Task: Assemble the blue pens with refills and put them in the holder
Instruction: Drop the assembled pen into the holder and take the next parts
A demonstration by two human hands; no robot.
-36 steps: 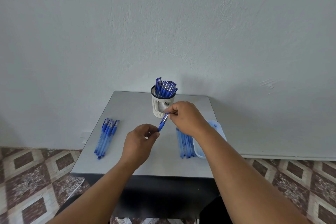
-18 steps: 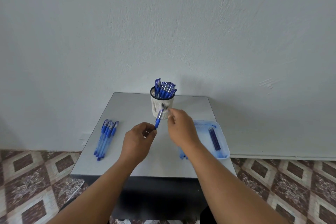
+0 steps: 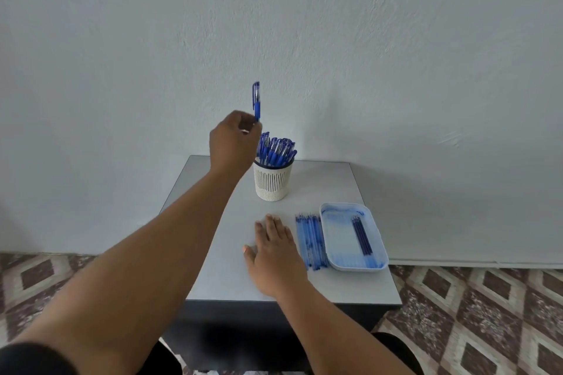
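My left hand (image 3: 233, 140) holds an assembled blue pen (image 3: 256, 100) upright, cap end up, just above and to the left of the white slotted holder (image 3: 272, 181). Several capped blue pens (image 3: 277, 149) stand in that holder at the back of the grey table (image 3: 335, 183). My right hand (image 3: 275, 250) lies flat and empty on the table, fingers straight, just left of a row of empty pen barrels (image 3: 310, 240). Three dark blue refills (image 3: 362, 234) lie in a pale blue tray (image 3: 335, 222) at the right.
The table stands against a white wall; its front edge is close to my body. My left forearm hides the table's left side. Patterned floor tiles (image 3: 475, 313) surround the table.
My left hand has lifted the pen from table height up above the holder. My right hand let go of the pen and dropped flat onto the table. The view shifted left.
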